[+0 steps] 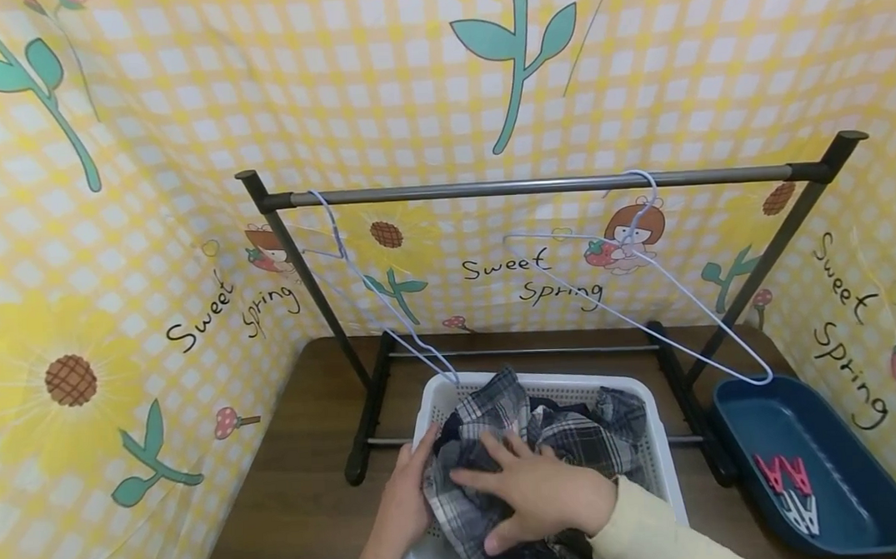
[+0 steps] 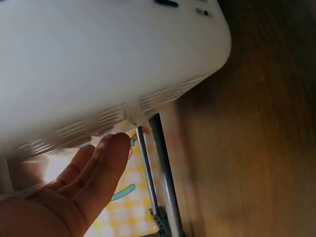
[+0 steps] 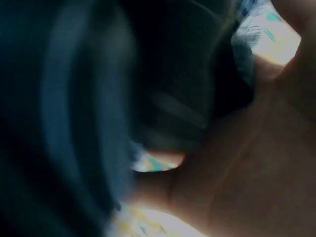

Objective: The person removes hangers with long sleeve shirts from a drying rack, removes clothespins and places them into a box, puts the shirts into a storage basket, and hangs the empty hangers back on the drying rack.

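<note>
A white perforated laundry basket (image 1: 668,470) stands on the brown table, filled with crumpled grey-and-black plaid clothing (image 1: 491,407). My right hand (image 1: 535,484) lies over the plaid fabric with its fingers spread. Dark, blurred cloth (image 3: 173,64) fills much of the right wrist view, close in front of the right palm (image 3: 247,163). At the basket's left side is my left hand (image 1: 400,507). The left wrist view shows its fingers (image 2: 98,168) extended alongside the white basket wall (image 2: 98,59), holding nothing.
Behind the basket rises a black clothes rack (image 1: 489,189). A left hanger (image 1: 335,230) and a right hanger (image 1: 769,377) hang from its bar; the left one reaches down to the basket rim. To the right, a blue tray (image 1: 822,422) contains pink clothespins (image 1: 783,473) and white clothespins (image 1: 801,514).
</note>
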A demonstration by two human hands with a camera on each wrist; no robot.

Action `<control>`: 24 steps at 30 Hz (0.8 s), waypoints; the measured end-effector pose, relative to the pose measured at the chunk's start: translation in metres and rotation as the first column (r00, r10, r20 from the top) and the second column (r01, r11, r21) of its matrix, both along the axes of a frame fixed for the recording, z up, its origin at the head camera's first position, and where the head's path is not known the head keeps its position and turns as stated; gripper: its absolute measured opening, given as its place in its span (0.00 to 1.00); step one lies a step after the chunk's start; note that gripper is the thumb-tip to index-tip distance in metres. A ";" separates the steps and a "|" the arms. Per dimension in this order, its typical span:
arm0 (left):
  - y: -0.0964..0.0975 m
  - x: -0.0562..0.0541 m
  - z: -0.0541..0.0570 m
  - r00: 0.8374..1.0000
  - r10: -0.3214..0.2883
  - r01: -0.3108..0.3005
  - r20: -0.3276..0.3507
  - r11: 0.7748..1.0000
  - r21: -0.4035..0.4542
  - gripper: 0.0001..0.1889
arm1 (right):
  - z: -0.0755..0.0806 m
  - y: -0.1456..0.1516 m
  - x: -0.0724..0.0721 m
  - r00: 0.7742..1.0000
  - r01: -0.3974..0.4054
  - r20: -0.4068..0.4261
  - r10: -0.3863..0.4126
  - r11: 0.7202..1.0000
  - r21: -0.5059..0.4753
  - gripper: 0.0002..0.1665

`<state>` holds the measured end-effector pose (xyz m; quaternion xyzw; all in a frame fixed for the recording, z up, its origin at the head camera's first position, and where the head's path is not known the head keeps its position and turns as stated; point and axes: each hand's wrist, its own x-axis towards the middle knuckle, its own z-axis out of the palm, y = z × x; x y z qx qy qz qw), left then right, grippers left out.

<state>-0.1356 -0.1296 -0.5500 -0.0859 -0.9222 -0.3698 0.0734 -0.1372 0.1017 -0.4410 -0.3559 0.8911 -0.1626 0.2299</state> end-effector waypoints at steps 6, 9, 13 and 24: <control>-0.002 0.001 -0.001 0.999 -0.008 0.003 0.042 0.994 0.106 0.25 | -0.065 -0.019 -0.012 0.982 -0.180 0.094 0.167 0.972 0.150 0.43; -0.004 0.001 -0.001 0.999 0.000 -0.006 0.054 0.994 0.106 0.24 | -0.094 -0.025 -0.021 0.972 -0.231 0.089 0.219 0.959 0.166 0.42; -0.006 0.001 0.000 0.994 0.015 -0.023 0.107 0.996 0.081 0.29 | -0.096 -0.028 -0.028 0.967 -0.246 0.102 0.234 0.961 0.125 0.40; -0.003 -0.002 0.002 0.987 -0.079 0.081 0.140 0.997 -0.007 0.44 | -0.007 0.021 -0.015 0.999 0.025 -0.020 -0.026 0.998 -0.065 0.34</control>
